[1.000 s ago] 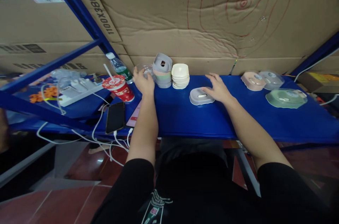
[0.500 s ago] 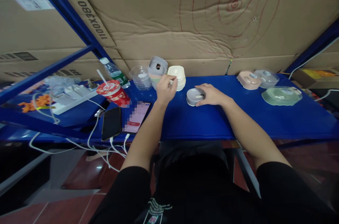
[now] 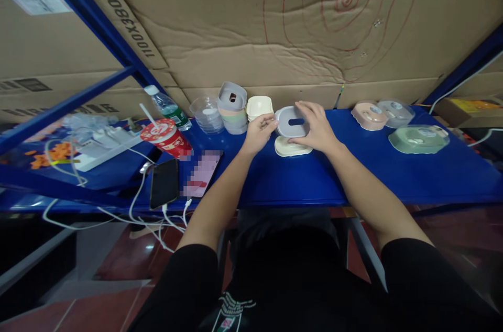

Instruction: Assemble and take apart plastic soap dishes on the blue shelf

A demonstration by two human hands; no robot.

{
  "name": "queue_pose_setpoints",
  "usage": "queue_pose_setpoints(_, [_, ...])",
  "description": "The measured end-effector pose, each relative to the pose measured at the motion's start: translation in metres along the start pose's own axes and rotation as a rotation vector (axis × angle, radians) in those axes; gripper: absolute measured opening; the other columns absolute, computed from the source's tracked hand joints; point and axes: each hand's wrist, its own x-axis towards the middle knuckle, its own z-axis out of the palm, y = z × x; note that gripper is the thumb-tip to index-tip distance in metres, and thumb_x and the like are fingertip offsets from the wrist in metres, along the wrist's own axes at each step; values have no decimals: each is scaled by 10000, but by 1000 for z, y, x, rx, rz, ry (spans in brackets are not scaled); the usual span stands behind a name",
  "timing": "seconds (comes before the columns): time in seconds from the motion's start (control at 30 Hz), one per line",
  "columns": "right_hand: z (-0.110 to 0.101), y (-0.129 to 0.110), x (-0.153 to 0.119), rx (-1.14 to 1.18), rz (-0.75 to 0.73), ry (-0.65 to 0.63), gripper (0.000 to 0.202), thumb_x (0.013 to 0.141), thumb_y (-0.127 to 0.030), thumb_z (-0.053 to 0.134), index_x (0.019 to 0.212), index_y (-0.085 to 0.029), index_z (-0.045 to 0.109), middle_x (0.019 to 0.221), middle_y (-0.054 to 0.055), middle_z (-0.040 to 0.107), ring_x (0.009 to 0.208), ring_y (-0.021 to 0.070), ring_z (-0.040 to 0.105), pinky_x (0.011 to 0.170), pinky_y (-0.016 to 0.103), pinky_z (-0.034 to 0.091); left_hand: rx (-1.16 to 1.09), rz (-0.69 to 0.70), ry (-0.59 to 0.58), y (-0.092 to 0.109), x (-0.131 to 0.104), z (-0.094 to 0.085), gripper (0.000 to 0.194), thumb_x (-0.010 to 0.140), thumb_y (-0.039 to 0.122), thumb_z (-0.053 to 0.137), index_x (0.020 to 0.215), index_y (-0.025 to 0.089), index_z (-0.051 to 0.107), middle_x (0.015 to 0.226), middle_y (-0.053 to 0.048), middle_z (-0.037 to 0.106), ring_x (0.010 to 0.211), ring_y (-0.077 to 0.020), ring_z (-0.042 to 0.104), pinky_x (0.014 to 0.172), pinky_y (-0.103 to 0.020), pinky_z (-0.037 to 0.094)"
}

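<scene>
A grey oval piece with a dark slot (image 3: pixel 295 122) is raised and tilted above a cream-coloured dish (image 3: pixel 293 147) on the blue table. The fingers of my right hand (image 3: pixel 314 125) are wrapped round its right side. My left hand (image 3: pixel 262 132) has its fingers pinched together at the piece's left edge. Just behind my left hand stands a stack of cream bowls (image 3: pixel 260 105). To the left of those is a stack of grey, pink and green containers (image 3: pixel 234 113), with clear plastic cups (image 3: pixel 207 116) beside it.
A red cup with a straw (image 3: pixel 168 135), a bottle (image 3: pixel 171 109) and two phones (image 3: pixel 164 183) with cables are on the left. Pink, clear and green lidded containers (image 3: pixel 418 139) sit at the right. Cardboard (image 3: pixel 220 23) stands behind the table.
The grey piece has been lifted and tilted by my right hand, and a cream dish now shows beneath it. My left hand has moved right, from the cream bowls to the grey piece's edge.
</scene>
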Motion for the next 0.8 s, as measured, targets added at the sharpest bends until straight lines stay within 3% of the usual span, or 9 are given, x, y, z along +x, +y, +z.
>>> queue_pose_setpoints(0.1, [-2,-5,0,-58,14,3,1274,771,-830,778,1786,-351,175,1835,95,253,1675,515,149,1325,776,152,-11,16,-48,8,-2,-3,508,935,607,764,1252,217,694,817,-4,706,524,-95,573,483,-260,487])
queue_pose_setpoints(0.17, [-3,-7,0,-87,42,15,1259,804,-836,737,1792,-349,128,1858,86,180,1692,511,86,1315,799,130,93,95,6,16,-4,-6,524,943,607,755,1300,232,677,916,-25,731,561,-102,597,525,-280,519])
queue_pose_setpoints(0.27, [1,-5,0,-92,78,42,1229,850,-844,676,1796,-321,92,1867,105,121,1703,482,74,1324,780,140,417,289,164,26,-6,-19,480,1008,577,688,1350,240,678,1102,-79,743,774,-167,689,766,-374,605])
queue_pose_setpoints(0.37, [8,3,0,-69,89,21,1156,878,-833,651,1784,-289,182,1854,133,177,1698,464,126,1338,734,173,720,404,293,32,0,-44,400,1087,477,574,1374,225,693,1211,-132,713,1137,-284,683,1063,-511,538])
queue_pose_setpoints(0.47, [14,9,-1,-53,77,-55,1049,900,-791,658,1735,-245,335,1817,168,286,1678,459,210,1334,703,223,812,324,423,31,12,-73,383,1073,409,569,1390,240,703,1274,-163,675,1258,-341,618,1153,-571,462])
queue_pose_setpoints(0.57, [19,11,-2,-45,36,-166,970,915,-737,680,1683,-193,442,1775,203,364,1644,453,305,1324,668,278,883,249,468,26,20,-91,367,1045,384,570,1341,251,742,1341,-174,659,1290,-369,579,1165,-595,441])
queue_pose_setpoints(0.7, [22,15,-4,-37,10,-282,929,917,-735,686,1662,-215,491,1756,193,412,1624,470,347,1305,692,300,922,229,427,22,21,-92,339,1038,430,565,1238,260,778,1404,-161,667,1304,-377,577,1175,-595,439])
queue_pose_setpoints(0.8, [22,25,-5,-41,40,-365,981,876,-788,709,1662,-237,504,1752,186,426,1627,485,347,1303,720,285,882,203,432,20,19,-86,404,1018,528,608,1291,269,753,1570,-152,587,1385,-393,549,1210,-603,418])
